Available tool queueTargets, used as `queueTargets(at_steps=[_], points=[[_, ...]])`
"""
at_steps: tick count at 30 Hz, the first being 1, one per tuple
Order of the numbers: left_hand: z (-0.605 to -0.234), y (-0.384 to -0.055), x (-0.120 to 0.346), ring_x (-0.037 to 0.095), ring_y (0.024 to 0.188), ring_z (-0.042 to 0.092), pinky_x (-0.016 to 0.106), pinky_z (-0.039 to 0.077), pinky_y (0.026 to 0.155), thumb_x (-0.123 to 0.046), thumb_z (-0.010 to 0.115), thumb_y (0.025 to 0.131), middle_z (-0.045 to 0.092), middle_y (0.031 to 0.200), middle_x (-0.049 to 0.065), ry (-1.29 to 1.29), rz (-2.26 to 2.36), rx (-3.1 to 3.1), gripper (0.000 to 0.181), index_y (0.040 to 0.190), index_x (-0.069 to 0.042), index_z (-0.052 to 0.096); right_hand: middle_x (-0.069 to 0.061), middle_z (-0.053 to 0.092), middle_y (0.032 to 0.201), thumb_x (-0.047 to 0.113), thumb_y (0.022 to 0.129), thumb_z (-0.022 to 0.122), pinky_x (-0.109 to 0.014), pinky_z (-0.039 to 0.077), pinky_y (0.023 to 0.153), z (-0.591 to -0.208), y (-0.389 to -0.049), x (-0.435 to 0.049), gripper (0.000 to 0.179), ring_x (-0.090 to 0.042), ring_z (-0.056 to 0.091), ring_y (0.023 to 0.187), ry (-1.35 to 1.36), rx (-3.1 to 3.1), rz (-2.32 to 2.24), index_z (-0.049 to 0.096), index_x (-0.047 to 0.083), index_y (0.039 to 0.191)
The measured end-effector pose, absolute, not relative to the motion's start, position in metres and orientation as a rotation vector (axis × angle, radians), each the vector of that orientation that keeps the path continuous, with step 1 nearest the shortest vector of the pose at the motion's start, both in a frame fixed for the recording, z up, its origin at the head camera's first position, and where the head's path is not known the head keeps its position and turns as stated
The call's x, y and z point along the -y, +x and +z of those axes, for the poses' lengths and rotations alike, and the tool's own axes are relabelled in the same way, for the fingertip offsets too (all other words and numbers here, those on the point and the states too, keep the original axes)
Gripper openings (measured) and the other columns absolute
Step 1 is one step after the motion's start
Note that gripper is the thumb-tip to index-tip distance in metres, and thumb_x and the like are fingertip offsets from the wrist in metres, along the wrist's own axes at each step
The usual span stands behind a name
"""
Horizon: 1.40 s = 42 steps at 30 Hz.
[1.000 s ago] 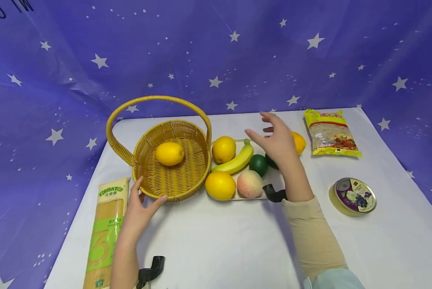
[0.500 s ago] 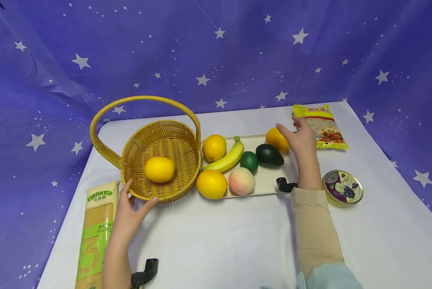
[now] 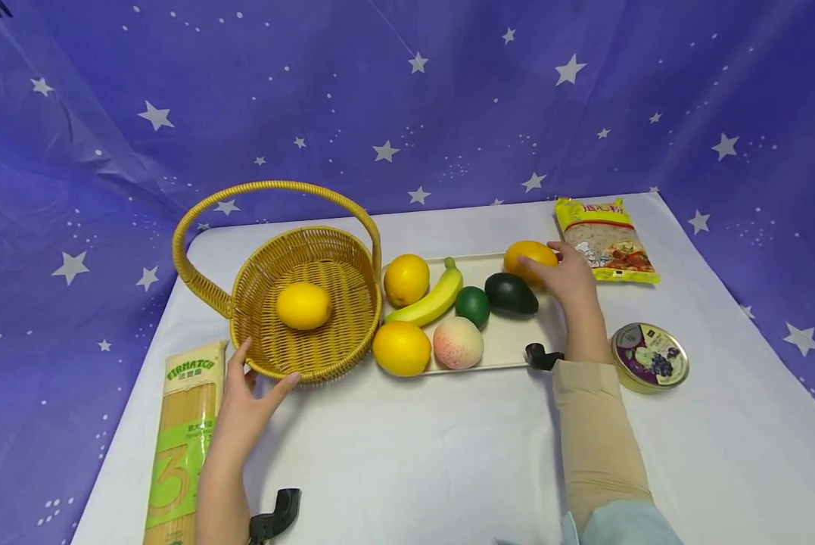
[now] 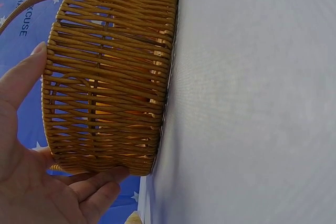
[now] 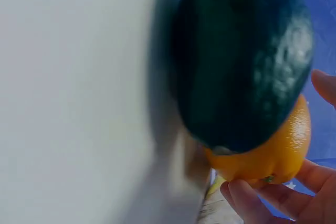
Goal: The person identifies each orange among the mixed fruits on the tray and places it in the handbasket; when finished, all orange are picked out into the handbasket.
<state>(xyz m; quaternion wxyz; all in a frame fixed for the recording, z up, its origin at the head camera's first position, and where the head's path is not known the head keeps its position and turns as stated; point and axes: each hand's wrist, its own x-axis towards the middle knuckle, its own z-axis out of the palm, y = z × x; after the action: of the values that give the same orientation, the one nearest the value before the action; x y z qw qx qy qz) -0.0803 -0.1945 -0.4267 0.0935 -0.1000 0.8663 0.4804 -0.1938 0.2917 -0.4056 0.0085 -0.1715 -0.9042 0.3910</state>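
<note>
Right of the middle, the right hand holds the orange in its fingers, just above the avocado. The left hand, fingers wide, touches the basket at left. This seems the grabbing step; lifting needs a snug grip, clear of the avocado.

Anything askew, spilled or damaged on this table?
Nothing looks spilled or damaged. Slightly askew: the yellow fruit at the near-left corner of the tray seems to jut past its rim; whether it rests on it is unclear.

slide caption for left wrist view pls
Left hand touching a round brown wicker basket on a white tabletop.
</note>
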Motion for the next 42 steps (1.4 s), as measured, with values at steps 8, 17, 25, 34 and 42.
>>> queueTargets(at_steps=[8,17,25,34,42], points=[[-0.426,-0.079,0.195,0.043,0.142,0.015,0.061,0.02,0.11,-0.056,0.068,0.083,-0.005,0.16,0.015,-0.301,1.429,-2.554,0.108,0.154,-0.033,-0.011,-0.024,0.039,0.145,0.06,0.081,0.066,-0.055,0.032,0.106,-0.416,-0.195,-0.291,0.094,-0.042,0.04,0.126,-0.521,2.801,1.225,0.032,0.004,0.149],[-0.425,-0.08,0.197,0.043,0.142,0.014,0.06,0.018,0.111,-0.056,0.068,0.084,-0.007,0.159,0.014,-0.279,1.434,-2.562,0.108,0.154,-0.031,-0.01,-0.024,0.038,0.145,0.06,0.081,0.067,-0.056,0.031,0.106,-0.418,-0.196,-0.289,0.095,-0.042,0.039,0.128,-0.573,2.776,1.234,0.033,0.003,0.148],[-0.427,-0.081,0.198,0.041,0.142,0.015,0.061,0.018,0.111,-0.053,0.068,0.085,-0.007,0.16,0.013,-0.265,1.442,-2.565,0.106,0.155,-0.03,-0.009,-0.024,0.039,0.145,0.061,0.08,0.068,-0.055,0.032,0.106,-0.415,-0.193,-0.286,0.095,-0.042,0.039,0.128,-0.581,2.718,1.236,0.036,0.003,0.147],[-0.427,-0.081,0.199,0.044,0.141,0.016,0.057,0.02,0.112,-0.055,0.069,0.083,-0.005,0.159,0.016,-0.243,1.456,-2.575,0.108,0.155,-0.028,-0.007,-0.021,0.037,0.147,0.058,0.08,0.068,-0.055,0.031,0.107,-0.398,-0.188,-0.277,0.093,-0.039,0.039,0.128,-0.578,2.656,1.324,0.033,0.009,0.15],[-0.427,-0.081,0.198,0.042,0.142,0.016,0.057,0.02,0.112,-0.056,0.068,0.083,-0.004,0.16,0.015,-0.259,1.457,-2.571,0.108,0.155,-0.029,-0.007,-0.019,0.04,0.143,0.06,0.08,0.068,-0.051,0.038,0.101,-0.38,-0.181,-0.26,0.091,-0.036,0.042,0.118,-0.517,2.609,1.353,0.035,0.012,0.149]])
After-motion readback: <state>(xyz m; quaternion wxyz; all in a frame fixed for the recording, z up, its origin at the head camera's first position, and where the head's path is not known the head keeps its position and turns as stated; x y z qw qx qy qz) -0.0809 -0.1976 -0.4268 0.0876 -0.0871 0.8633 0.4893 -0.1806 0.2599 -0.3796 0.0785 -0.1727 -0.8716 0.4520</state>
